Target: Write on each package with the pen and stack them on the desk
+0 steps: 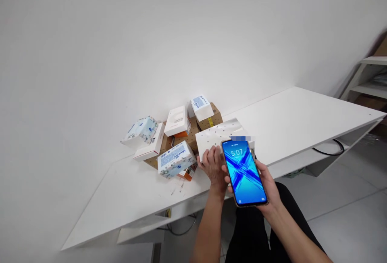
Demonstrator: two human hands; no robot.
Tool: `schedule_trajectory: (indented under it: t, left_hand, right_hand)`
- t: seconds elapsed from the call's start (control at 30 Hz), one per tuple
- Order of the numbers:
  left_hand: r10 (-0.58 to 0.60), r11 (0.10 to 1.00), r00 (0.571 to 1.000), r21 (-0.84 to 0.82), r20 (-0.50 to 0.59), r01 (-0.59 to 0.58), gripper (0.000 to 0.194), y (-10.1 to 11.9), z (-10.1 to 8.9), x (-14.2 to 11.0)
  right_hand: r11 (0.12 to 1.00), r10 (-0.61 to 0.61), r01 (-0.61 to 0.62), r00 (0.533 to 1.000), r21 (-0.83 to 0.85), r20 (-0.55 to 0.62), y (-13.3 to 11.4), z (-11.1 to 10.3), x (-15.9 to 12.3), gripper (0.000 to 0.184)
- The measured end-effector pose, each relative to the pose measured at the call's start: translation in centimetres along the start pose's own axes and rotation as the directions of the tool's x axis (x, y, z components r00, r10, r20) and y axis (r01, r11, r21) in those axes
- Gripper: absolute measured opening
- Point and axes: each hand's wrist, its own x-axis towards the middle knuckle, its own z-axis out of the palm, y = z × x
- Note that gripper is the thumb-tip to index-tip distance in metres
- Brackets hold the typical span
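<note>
In my right hand (pixel 269 184) is a smartphone (pixel 244 174), held upright over my lap; its lit blue screen reads 5:07. The fingers wrap round the phone from behind, and the tips show at its left edge. My left hand (pixel 213 164) has its fingers bent over the near edge of a white box with small dark marks (pixel 220 134). The phone hides part of that box's right side. To the left of this hand lies a tissue pack marked Manhua (pixel 176 159), on top of an orange box (pixel 189 172).
Behind are a white power bank box (pixel 177 120), more tissue packs (pixel 201 107) (pixel 142 128) and brown cartons (pixel 190 136), heaped against the wall. They sit on a white table (pixel 272 122). A black cable (pixel 331 153) lies on its lower shelf; a shelf unit (pixel 369 77) stands right.
</note>
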Motion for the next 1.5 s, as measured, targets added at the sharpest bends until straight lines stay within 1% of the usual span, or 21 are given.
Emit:
schedule_trajectory:
  t: [0.07, 0.13, 0.2, 0.27, 0.33, 0.43, 0.5, 0.57, 0.6, 0.63, 0.7, 0.73, 0.77, 0.83, 0.9, 1.03, 1.2, 1.3, 1.4, 1.43, 1.5]
  left_hand:
    - [0.037, 0.998, 0.998, 0.061, -0.059, -0.033, 0.038, 0.3, 0.0, 0.6]
    - [0.08, 0.991, 0.992, 0.114, -0.097, -0.069, 0.039, 0.6, -0.2, 0.9]
    - [0.107, 0.987, 0.988, 0.134, -0.112, -0.092, 0.039, 0.8, -0.3, 0.9]
    - [0.118, 0.985, 0.985, 0.137, -0.126, -0.101, 0.039, 0.8, -0.3, 0.9]
    - [0.119, 0.986, 0.984, 0.128, -0.131, -0.102, 0.039, 0.6, -0.1, 0.8]
    - [0.11, 0.99, 0.986, 0.106, -0.125, -0.097, 0.04, 0.3, 0.2, 0.8]
    - [0.108, 0.99, 0.986, 0.101, -0.125, -0.096, 0.041, 0.3, 0.3, 0.7]
    - [0.115, 0.989, 0.985, 0.108, -0.13, -0.101, 0.041, 0.3, 0.3, 0.7]
    - [0.121, 0.988, 0.984, 0.115, -0.133, -0.106, 0.041, 0.4, 0.2, 0.7]
    - [0.126, 0.987, 0.983, 0.121, -0.135, -0.109, 0.041, 0.4, 0.2, 0.7]
    - [0.125, 0.986, 0.984, 0.123, -0.131, -0.109, 0.041, 0.5, 0.0, 0.7]
    - [0.12, 0.987, 0.985, 0.119, -0.126, -0.105, 0.041, 0.5, 0.0, 0.7]
    - [0.113, 0.989, 0.986, 0.112, -0.12, -0.1, 0.04, 0.5, -0.1, 0.7]
    - [0.101, 0.991, 0.989, 0.097, -0.109, -0.091, 0.04, 0.6, -0.2, 0.7]
    - [0.096, 0.993, 0.99, 0.085, -0.103, -0.087, 0.039, 0.5, -0.3, 0.6]
    - [0.093, 0.993, 0.991, 0.074, -0.096, -0.086, 0.039, 0.5, -0.4, 0.7]
    - [0.106, 0.992, 0.989, 0.079, -0.102, -0.098, 0.039, 0.5, -0.5, 0.7]
    - [0.111, 0.991, 0.989, 0.083, -0.095, -0.104, 0.041, 0.6, -0.6, 0.6]
    - [0.114, 0.991, 0.99, 0.085, -0.077, -0.108, 0.042, 0.6, -0.7, 0.7]
    - [0.115, 0.991, 0.991, 0.083, -0.07, -0.109, 0.042, 0.6, -0.8, 0.8]
    - [0.127, 0.991, 0.99, 0.057, -0.065, -0.123, 0.042, 0.6, -1.2, 0.8]
  right_hand:
    - [0.99, -0.111, 0.105, 0.991, -0.093, -0.07, -1.6, -0.7, -1.3, 0.058]
    - [0.944, -0.269, 0.229, 0.95, -0.237, -0.155, -3.4, -1.6, -2.7, 0.06]
    - [0.854, -0.443, 0.336, 0.87, -0.398, -0.215, -5.4, -2.9, -3.9, 0.062]
    - [0.744, -0.579, 0.387, 0.781, -0.545, -0.235, -7.4, -4.5, -4.8, 0.065]
    - [0.66, -0.649, 0.365, 0.717, -0.656, -0.254, -9.2, -6.2, -5.1, 0.066]
    - [0.674, -0.634, 0.269, 0.688, -0.688, -0.352, -11.8, -8.6, -4.8, 0.069]
    - [0.688, -0.605, 0.175, 0.673, -0.704, -0.425, -13.2, -10.0, -4.2, 0.069]
    - [0.609, -0.636, 0.026, 0.613, -0.793, -0.469, -14.5, -10.9, -3.4, 0.069]
    - [0.512, -0.675, -0.075, 0.581, -0.856, -0.454, -15.0, -11.2, -2.8, 0.067]
    - [0.369, -0.717, -0.19, 0.565, -0.91, -0.409, -15.4, -11.3, -2.2, 0.065]
    - [0.009, -0.761, -0.429, 0.583, -0.903, -0.285, -15.8, -11.3, -0.9, 0.06]
    - [-0.16, -0.762, -0.526, 0.604, -0.835, -0.235, -15.8, -11.2, -0.1, 0.058]
    - [-0.295, -0.758, -0.603, 0.62, -0.742, -0.202, -15.7, -11.1, 0.6, 0.056]
    - [-0.456, -0.761, -0.694, 0.628, -0.557, -0.16, -15.0, -10.9, 2.0, 0.055]
    - [-0.538, -0.76, -0.712, 0.641, -0.451, -0.108, -14.1, -11.0, 3.1, 0.054]
    - [-0.59, -0.759, -0.699, 0.65, -0.403, -0.016, -12.9, -11.9, 4.0, 0.049]
    - [-0.589, -0.75, -0.689, 0.66, -0.422, -0.033, -13.0, -13.3, 3.8, 0.049]
    - [-0.574, -0.748, -0.676, 0.663, -0.461, -0.04, -13.2, -12.9, 3.5, 0.051]
    - [-0.48, -0.743, -0.581, 0.667, -0.657, -0.047, -12.9, -11.0, 2.9, 0.051]
    - [-0.427, -0.724, -0.496, 0.688, -0.756, -0.043, -12.7, -10.0, 2.6, 0.053]
    - [-0.292, -0.659, -0.258, 0.752, -0.921, -0.001, -12.0, -7.9, 1.9, 0.057]
